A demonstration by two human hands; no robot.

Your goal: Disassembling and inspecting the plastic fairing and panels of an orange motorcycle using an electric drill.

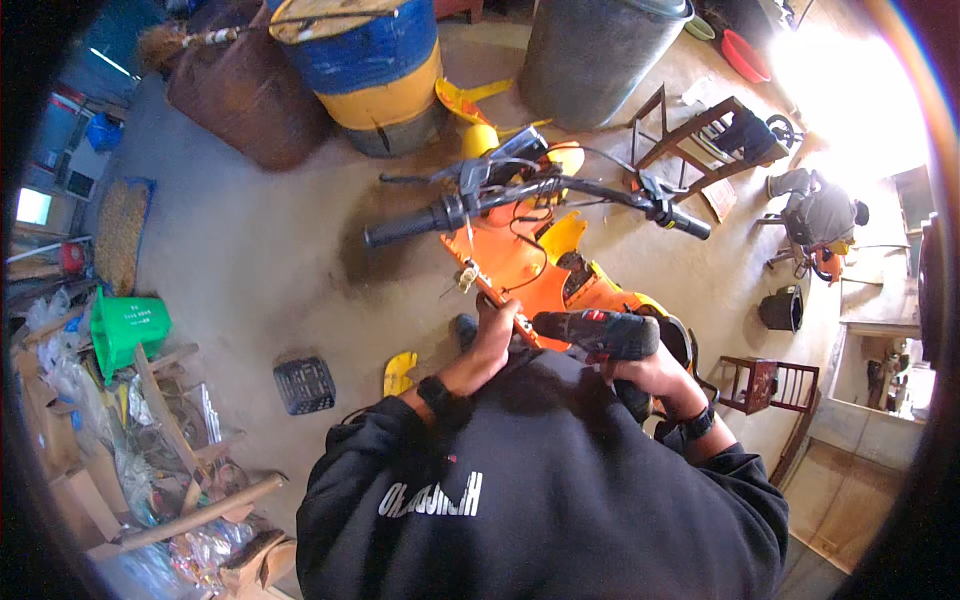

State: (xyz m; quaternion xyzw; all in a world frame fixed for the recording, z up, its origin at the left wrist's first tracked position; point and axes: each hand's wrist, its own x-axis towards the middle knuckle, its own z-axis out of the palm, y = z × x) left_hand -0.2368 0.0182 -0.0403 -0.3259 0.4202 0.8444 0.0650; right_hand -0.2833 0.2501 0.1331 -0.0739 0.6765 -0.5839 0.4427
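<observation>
In front of me stands an orange and yellow scooter-like vehicle with black handlebars (590, 188) and loose dark cables. My left hand (492, 338) is closed around the left edge of its orange body panel (515, 265). A black and red cordless drill (600, 330) is in my right hand (655, 372), its front end pointing left toward the panel edge close to my left fingers. Whether its tip touches a screw there is too small to tell. Small metal pieces resembling keys (467, 277) hang at the panel's upper left edge.
Blue and yellow drum (370, 85), rusty barrel (245, 105) and grey bin (600, 60) stand ahead. A black crate (304, 385) and yellow part (399, 373) lie left, near a green bin (130, 325) and scraps. At right are a wooden chair (768, 385) and a seated person (820, 215).
</observation>
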